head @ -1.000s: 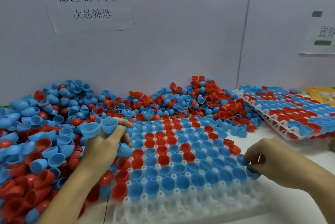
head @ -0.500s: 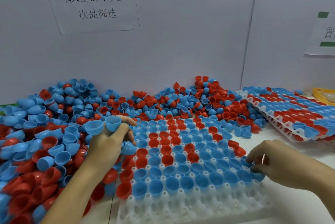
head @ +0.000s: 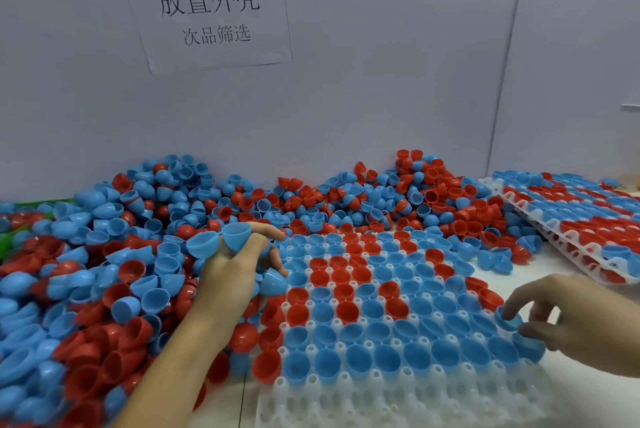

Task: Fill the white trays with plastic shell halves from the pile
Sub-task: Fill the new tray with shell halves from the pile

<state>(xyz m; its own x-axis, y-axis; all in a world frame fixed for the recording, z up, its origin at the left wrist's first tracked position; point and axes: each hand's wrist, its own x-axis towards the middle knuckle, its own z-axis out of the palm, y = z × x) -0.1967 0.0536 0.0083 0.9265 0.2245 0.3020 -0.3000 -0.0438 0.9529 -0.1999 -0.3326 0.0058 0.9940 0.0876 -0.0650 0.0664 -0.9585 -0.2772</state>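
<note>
Single head-worn view, close over the bench, facing forward and down.

The wall [head: 381, 98] and its paper sign [head: 207, 8] fill 12 o'clock; the white tray [head: 398, 400] lies near at 6, the pile [head: 86, 271] at 9, stacked trays [head: 588, 237] at 3.

Bottom edge chops off the near rows of the white tray [head: 398, 403], and both forearms run out of frame too. The left hand [head: 235, 275] hides whatever tray cells sit under it (palm side isn't visible either). The stacked trays [head: 568, 219] get cut at the right edge, and the pile [head: 86, 254] blurs out toward bottom left.
</note>
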